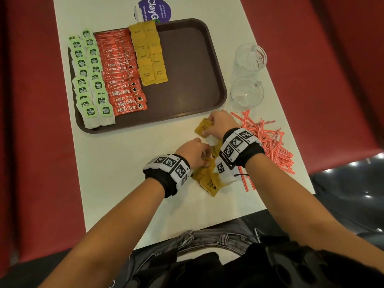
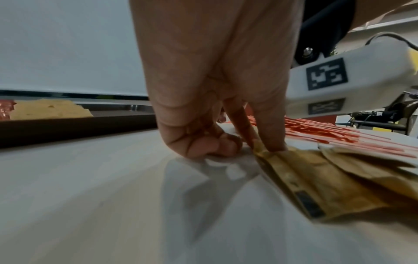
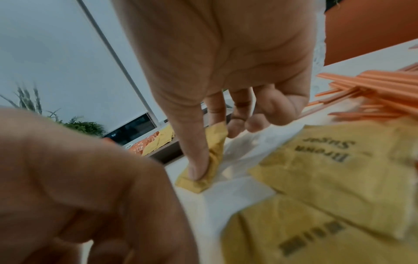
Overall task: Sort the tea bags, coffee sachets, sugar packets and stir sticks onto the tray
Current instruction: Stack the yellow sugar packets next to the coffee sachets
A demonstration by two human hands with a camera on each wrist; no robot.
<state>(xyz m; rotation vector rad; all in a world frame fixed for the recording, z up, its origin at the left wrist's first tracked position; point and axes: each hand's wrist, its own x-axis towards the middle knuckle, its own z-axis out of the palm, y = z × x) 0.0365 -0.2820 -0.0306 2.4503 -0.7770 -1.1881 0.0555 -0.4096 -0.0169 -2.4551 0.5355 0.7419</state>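
Note:
A brown tray [image 1: 187,69] holds rows of green-tagged tea bags [image 1: 89,80], red coffee sachets [image 1: 122,75] and yellow sugar packets [image 1: 150,55]. Loose sugar packets [image 1: 207,181] lie in a pile on the table near me. My right hand [image 1: 218,123] pinches one sugar packet [image 1: 202,127] just in front of the tray; the thumb presses it flat [image 3: 203,160]. My left hand [image 1: 193,150] sits on the pile, thumb and forefinger pinching a packet's edge [image 2: 267,151], the other fingers curled. Red-striped stir sticks [image 1: 270,142] lie scattered to the right.
Two clear glass mugs [image 1: 249,59] [image 1: 247,94] stand right of the tray. The tray's right half [image 1: 193,84] is bare. A purple round sticker [image 1: 154,9] is at the table's far end. Red seats flank the white table [image 1: 124,163].

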